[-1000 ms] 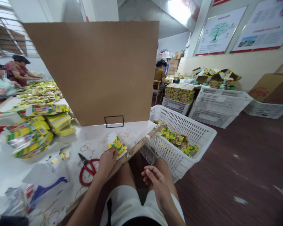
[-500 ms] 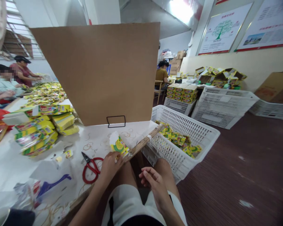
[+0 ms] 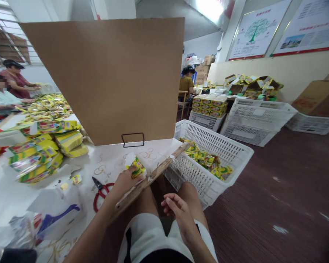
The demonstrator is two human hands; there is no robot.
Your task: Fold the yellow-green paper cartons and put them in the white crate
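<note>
My left hand [image 3: 123, 181] grips a small stack of yellow-green packets [image 3: 136, 167] at the table's near edge, fingers closed round it. My right hand [image 3: 176, 208] hangs over my lap with its fingers loosely curled and nothing visible in them. Red-handled scissors [image 3: 101, 190] lie on the white table [image 3: 112, 160] just left of my left hand. A white plastic basket [image 3: 230, 153] holding several yellow-green packets stands right of my knees.
A tall cardboard sheet [image 3: 109, 76] stands upright on a wire holder at the table's back. Piles of yellow packets [image 3: 38, 153] lie at left. Other people sit at the far left and behind. More white baskets [image 3: 257, 117] stand on the dark floor.
My left hand has closed tighter on the packet stack and lifted it slightly off the table edge. My right hand has barely moved.
</note>
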